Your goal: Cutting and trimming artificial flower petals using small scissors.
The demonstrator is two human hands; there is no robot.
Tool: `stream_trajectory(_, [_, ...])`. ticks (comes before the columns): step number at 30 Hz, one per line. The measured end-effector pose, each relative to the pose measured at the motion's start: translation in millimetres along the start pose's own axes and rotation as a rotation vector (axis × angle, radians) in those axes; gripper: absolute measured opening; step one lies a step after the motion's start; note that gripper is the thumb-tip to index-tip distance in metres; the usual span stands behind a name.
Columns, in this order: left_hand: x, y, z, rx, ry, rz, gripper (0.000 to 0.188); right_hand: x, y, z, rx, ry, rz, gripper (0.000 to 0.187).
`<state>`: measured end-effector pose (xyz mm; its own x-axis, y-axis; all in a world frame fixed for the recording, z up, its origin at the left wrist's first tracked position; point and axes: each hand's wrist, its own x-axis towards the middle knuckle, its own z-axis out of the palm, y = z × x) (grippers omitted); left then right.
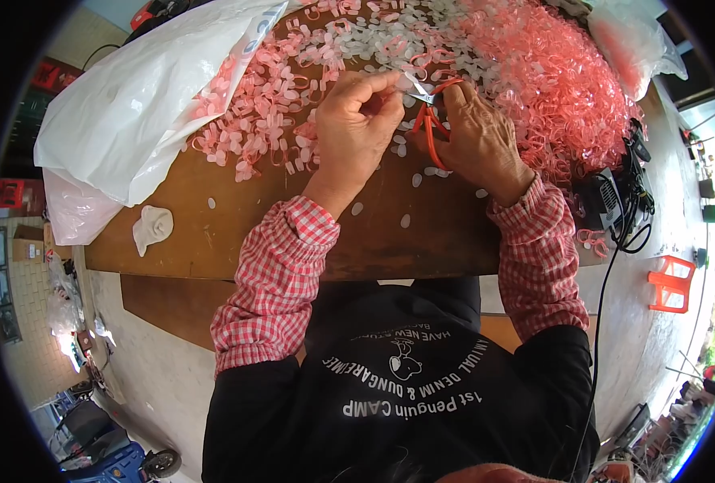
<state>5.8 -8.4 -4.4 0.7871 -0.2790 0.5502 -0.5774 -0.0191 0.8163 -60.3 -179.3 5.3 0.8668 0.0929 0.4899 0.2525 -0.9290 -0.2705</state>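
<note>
My right hand (482, 133) holds a pair of scissors (430, 99) with red handles, its fingers through the loops. The short metal blades are apart and point toward my left hand (353, 129). Thumb and forefinger of that hand are pinched together beside the blade tips. Whatever sits in the pinch is too small to make out. Beyond both hands lie many small pink plastic pieces (253, 121) and whitish translucent oval pieces (386, 40). A dense heap of glossy pink plastic parts (555, 88) rises to the right of my right hand.
A large white plastic bag (152, 105) spreads over the table's left side, with a crumpled off-white cloth-like item (153, 229) below it. Black cables and an adapter (603, 197) lie at the right edge of the brown table (293, 233). On the floor stands a red stool (671, 283).
</note>
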Motion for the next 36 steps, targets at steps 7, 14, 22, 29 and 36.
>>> stream_trajectory(7, [-0.4, 2.4, 2.2, -0.011, -0.017, -0.036, 0.032, 1.6, -1.6, -6.6, -0.030, -0.080, 0.146, 0.058])
stream_trajectory(14, [-1.2, 7.0, 7.0, 0.015, 0.009, 0.023, 0.029, -2.2, -1.6, 1.2, -0.033, -0.070, 0.095, 0.059])
stream_trajectory(22, [-3.4, 4.5, 13.0, 0.112, -0.020, 0.130, 0.022, -3.5, -5.6, 4.8, -0.039, -0.109, 0.149, 0.046])
stream_trajectory(29, [-1.4, 1.9, 10.7, 0.030, -0.030, 0.083, 0.015, -7.4, -0.5, 12.1, -0.045, -0.002, 0.029, 0.032])
stream_trajectory(36, [-1.0, -1.9, 8.5, 0.018, -0.025, 0.097, 0.013, -5.0, -5.3, 3.1, 0.028, -0.028, 0.066, 0.035])
